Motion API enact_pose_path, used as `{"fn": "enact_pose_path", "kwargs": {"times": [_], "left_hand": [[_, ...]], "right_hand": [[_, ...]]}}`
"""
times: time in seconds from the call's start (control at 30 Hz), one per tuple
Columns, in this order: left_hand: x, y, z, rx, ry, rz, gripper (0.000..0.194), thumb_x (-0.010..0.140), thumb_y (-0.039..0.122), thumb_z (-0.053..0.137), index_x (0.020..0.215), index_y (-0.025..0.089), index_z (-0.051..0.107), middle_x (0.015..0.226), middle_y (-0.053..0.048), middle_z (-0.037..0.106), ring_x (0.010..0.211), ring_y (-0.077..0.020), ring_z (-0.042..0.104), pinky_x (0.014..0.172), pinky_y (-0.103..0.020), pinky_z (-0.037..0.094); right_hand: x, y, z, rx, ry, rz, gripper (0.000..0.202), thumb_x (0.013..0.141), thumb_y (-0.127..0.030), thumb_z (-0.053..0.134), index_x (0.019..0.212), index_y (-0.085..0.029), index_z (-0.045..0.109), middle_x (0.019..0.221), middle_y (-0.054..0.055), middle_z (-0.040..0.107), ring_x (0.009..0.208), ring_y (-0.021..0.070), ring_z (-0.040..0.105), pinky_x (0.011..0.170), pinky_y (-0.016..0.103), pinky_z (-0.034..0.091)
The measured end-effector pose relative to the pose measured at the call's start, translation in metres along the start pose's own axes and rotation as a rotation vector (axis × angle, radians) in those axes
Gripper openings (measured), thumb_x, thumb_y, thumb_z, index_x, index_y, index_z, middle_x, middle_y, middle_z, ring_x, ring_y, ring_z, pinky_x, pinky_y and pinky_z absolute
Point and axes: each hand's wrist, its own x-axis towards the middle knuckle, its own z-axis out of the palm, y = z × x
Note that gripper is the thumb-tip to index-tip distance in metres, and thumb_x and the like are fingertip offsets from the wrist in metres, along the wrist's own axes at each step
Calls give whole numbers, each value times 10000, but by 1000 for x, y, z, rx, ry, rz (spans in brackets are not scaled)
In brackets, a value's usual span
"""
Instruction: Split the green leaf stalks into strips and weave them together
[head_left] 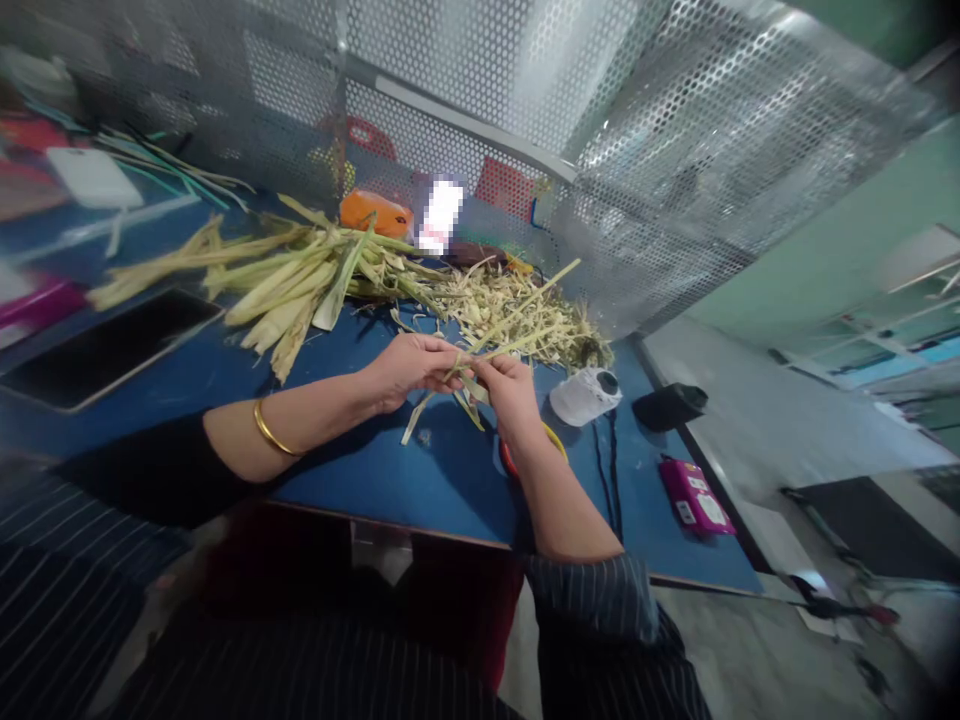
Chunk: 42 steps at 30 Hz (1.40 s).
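My left hand (420, 370) and right hand (511, 392) pinch the husk strips (469, 368) between their fingers, above the blue table (375, 470). The white spool (586, 397) stands near my right.

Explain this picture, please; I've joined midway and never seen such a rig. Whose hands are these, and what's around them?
No robot here: these are a person's bare hands, seen by one camera worn on the head, looking forward and down. The left hand and right hand meet over a blue table, pinching thin, pale yellow-green plant strips between their fingertips.

Beyond the hands lie a bundle of long pale-green leaves and a heap of pale shreds. Right of the hands are a white spool, a black roll and a purple packet.
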Motion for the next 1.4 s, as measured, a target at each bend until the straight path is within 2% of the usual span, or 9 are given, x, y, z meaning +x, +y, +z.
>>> {"fn": "enact_pose_path", "kwargs": {"times": [0.17,0.4,0.5,0.57,0.67,0.73,0.9,1.27,1.4], "left_hand": [[1,-2,-4,-35,-115,-33,202,776,277,737,890,110,743,849,-92,729,652,-96,634,629,-221,524],[1,2,-5,-226,-190,-143,132,808,197,692,917,130,729,897,-92,735,680,-104,673,575,-165,523],[0,4,-4,-240,-181,-199,107,805,193,672,862,128,734,857,-84,735,675,-112,675,559,-162,529],[0,5,-4,-195,-141,-195,114,785,201,679,838,121,741,834,-83,734,650,-110,663,548,-159,527],[-1,8,-5,-150,-45,-167,116,749,220,698,791,119,736,819,-87,732,629,-107,644,536,-162,519],[-2,10,-4,-119,-17,-156,119,729,229,705,766,118,727,793,-84,726,627,-109,636,538,-172,514],[-7,10,1,3,-27,-115,82,689,189,680,697,111,706,692,-48,688,600,-98,600,541,-186,480],[-4,18,-5,-10,-143,-295,38,676,124,653,639,116,651,620,-26,630,591,-92,588,628,-199,535],[0,17,-9,-119,-219,-302,186,671,98,581,512,156,504,435,60,390,383,-41,351,672,-276,579]], "right_hand": [[-3,-2,-1,82,-28,23,291,639,-339,716,538,-178,495,407,-73,471,361,37,351,380,190,245],[1,2,-1,265,-133,123,378,580,-415,780,549,-193,475,420,-82,431,368,48,338,386,205,249],[-1,3,-1,147,-169,100,369,642,-457,723,558,-201,472,433,-79,419,389,60,331,417,219,265],[-5,0,-4,-146,-91,-61,363,731,-460,651,545,-199,480,445,-64,429,418,75,350,451,231,277],[-11,-8,-9,-576,181,-483,321,842,-424,579,616,-196,566,519,-37,495,502,101,432,532,245,336],[-14,-13,-12,-695,259,-775,212,883,-368,563,778,-205,649,663,-3,597,623,126,534,631,265,397],[-8,-18,-16,-998,42,-1291,196,903,-176,532,975,-265,691,904,28,697,844,162,597,818,332,388],[-6,-17,-25,-1196,-48,-1449,146,933,-168,515,996,-213,639,898,15,713,781,137,580,877,323,383],[-5,-16,-24,-1226,-38,-1428,149,942,-175,497,984,-216,634,893,14,707,761,133,570,883,323,378]]}}
